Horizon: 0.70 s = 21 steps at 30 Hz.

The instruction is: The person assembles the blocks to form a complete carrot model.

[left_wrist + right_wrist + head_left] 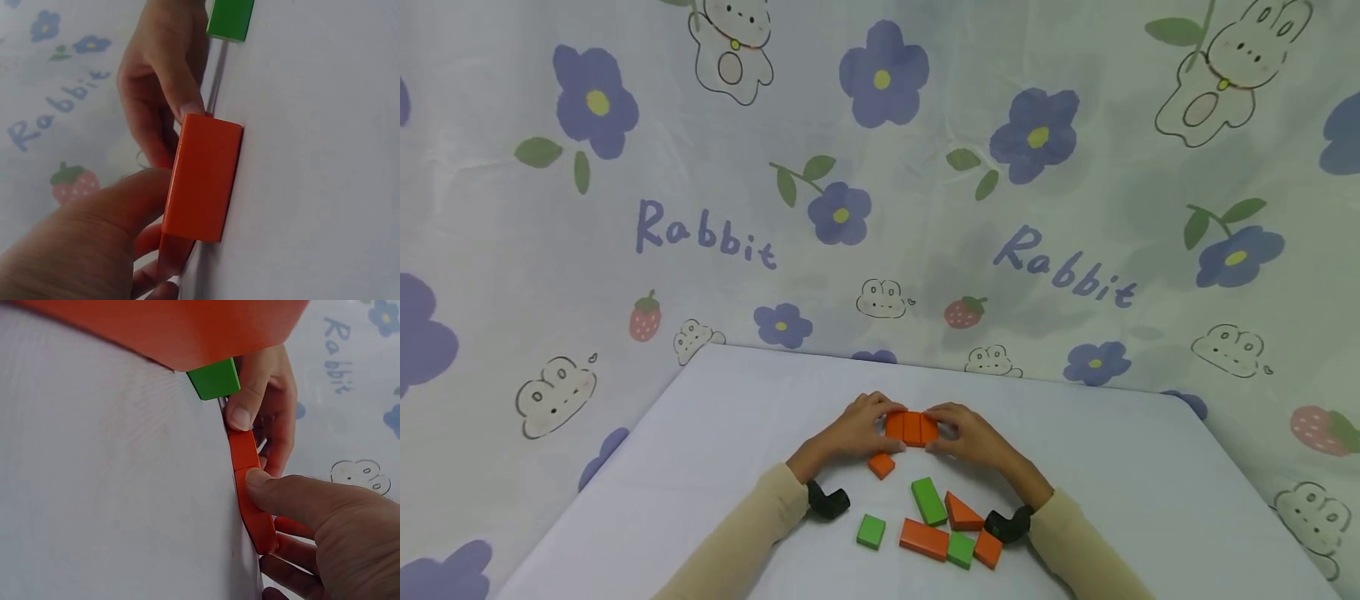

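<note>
Near the middle of the white table (715,433), both your hands meet on a short row of orange blocks (912,427) standing side by side, three of them by the head view, pressed face to face. Your left hand (852,432) closes in from the left end, thumb on the near side and fingers curled round the far side; your right hand (964,433) mirrors it from the right end, so the row is pinched between the two. From the left wrist the nearest orange block shows as an upright slab on the table, your thumb (119,209) against its edge and the other hand's fingertip touching its top corner. From the right wrist the row runs thin and edge-on, your thumb (294,497) laid over it and the left thumb pressing its far end. Just in front of the row, near your left wrist, lies a small orange cube (882,465). Closer to you sits a loose cluster: a long green block (928,501), an orange triangle (962,513), a small green cube (871,531), a flat orange block (924,538), another green piece (960,550) and an orange square (988,549). Behind the table hangs a rabbit-and-flower cloth (700,167).
</note>
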Each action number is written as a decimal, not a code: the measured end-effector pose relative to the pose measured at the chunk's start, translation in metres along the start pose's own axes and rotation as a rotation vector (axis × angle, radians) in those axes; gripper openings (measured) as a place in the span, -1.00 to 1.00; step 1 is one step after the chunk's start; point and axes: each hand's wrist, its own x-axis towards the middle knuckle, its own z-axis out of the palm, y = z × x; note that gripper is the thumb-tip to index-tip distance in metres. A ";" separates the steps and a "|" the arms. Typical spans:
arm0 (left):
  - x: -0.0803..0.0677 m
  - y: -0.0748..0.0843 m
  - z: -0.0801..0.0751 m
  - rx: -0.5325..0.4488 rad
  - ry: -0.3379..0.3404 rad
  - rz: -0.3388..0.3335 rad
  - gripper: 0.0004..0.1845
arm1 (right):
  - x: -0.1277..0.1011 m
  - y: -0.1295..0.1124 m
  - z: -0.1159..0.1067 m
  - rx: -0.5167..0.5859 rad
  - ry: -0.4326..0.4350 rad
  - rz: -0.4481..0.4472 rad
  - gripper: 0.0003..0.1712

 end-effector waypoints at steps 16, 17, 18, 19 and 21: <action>-0.004 0.006 0.000 0.003 0.009 0.011 -0.36 | -0.004 -0.001 0.004 0.019 0.015 0.020 -0.38; -0.003 0.005 0.001 0.007 0.008 0.011 -0.36 | -0.004 -0.001 0.004 0.019 0.016 0.024 -0.38; -0.003 0.005 0.001 0.010 0.010 0.012 -0.36 | -0.004 -0.001 0.004 0.015 0.016 0.026 -0.38; -0.002 0.004 0.001 0.011 0.012 0.013 -0.36 | -0.003 -0.001 0.004 0.016 0.018 0.029 -0.38; -0.001 0.002 0.001 0.017 0.017 0.017 -0.36 | -0.003 -0.002 0.004 0.018 0.024 0.034 -0.38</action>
